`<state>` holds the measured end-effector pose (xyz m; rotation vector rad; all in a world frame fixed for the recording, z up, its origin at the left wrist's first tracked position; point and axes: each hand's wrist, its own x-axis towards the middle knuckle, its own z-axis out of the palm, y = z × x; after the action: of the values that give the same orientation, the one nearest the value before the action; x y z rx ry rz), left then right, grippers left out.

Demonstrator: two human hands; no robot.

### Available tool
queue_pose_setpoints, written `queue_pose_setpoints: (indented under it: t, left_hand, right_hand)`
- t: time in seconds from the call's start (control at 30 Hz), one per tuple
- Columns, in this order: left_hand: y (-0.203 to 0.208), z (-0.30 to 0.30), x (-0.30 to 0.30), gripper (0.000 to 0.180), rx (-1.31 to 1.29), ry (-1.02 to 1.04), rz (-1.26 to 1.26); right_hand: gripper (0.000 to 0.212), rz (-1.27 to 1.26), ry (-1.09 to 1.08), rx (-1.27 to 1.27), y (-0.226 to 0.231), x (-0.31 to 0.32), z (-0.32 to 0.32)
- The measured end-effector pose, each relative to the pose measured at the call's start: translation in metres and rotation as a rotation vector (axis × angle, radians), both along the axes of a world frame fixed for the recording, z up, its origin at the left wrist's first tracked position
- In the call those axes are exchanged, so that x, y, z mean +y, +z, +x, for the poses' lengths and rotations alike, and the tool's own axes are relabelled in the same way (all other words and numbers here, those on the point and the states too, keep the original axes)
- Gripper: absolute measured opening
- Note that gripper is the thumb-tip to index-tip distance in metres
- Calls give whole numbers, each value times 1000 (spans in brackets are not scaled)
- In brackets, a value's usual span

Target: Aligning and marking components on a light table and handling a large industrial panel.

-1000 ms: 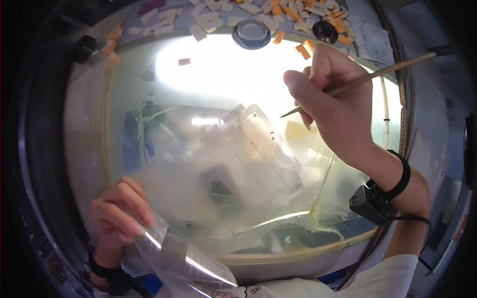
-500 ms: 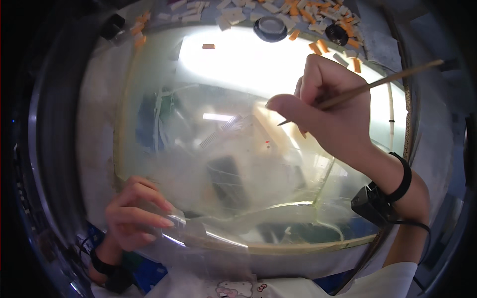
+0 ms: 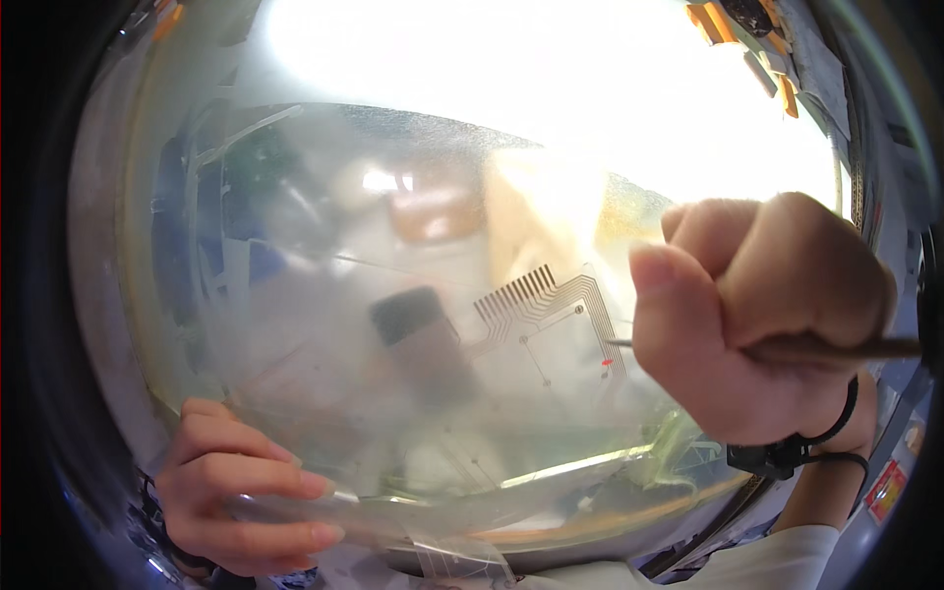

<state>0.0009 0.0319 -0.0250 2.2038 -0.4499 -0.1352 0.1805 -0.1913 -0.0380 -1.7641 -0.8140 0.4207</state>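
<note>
A clear plastic film (image 3: pixel 546 369) printed with fine dark circuit lines lies over the lit glass surface. A small red mark (image 3: pixel 607 363) shows beside the lines. Closed around a thin wooden-handled tool (image 3: pixel 836 350) with a dark pointed tip, my right hand (image 3: pixel 757 305) is over the right side of the film. The tip is next to the printed lines, just above the red mark; whether it touches cannot be told. At the lower left, my left hand (image 3: pixel 241 487) grips the film's near edge between bent fingers. The film curls down toward my lap there.
The glass panel (image 3: pixel 295 206) is brightly lit at the far side and reflects blurred shapes. Orange and white pieces (image 3: pixel 710 24) are scattered at the far right corner. A black band and a small black device (image 3: pixel 767 458) with a cable are on my right wrist.
My view has come closer to the film. My right hand has lowered, bringing the tool's tip from above the panel to beside the printed lines. The left hand still holds the film's edge.
</note>
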Motion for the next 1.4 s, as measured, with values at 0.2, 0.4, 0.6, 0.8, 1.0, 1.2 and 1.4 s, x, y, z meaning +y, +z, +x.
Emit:
queue_pose_setpoints:
  t: [0.2, 0.4, 0.6, 0.8, 1.0, 1.2, 1.4]
  left_hand:
    - [-4, -5, 4, 18, -33, 4, -9]
    - [7, 2, 3, 15, -41, 54, -23]
    - [3, 0, 10, 15, -62, 64, -63]
    - [2, 3, 18, 15, -66, 76, -80]
    - [6, 3, 27, 13, -40, 112, -61]
    - [5, 5, 35, 13, -65, 134, -58]
    - [7, -1, 33, 14, -24, 117, -48]
  right_hand:
    - [30, -133, 106, -230, 8, -11, 8]
    - [29, -102, 108, -131, 11, -8, 10]
    - [30, -34, -2, -68, 7, -3, 4]
    - [30, -35, -7, -143, 9, 14, 3]
    - [30, -21, -13, -158, 1, 8, 10]
    - [31, -40, -35, -73, 4, 16, 8]
    - [32, -69, -20, -90, 6, 9, 7]
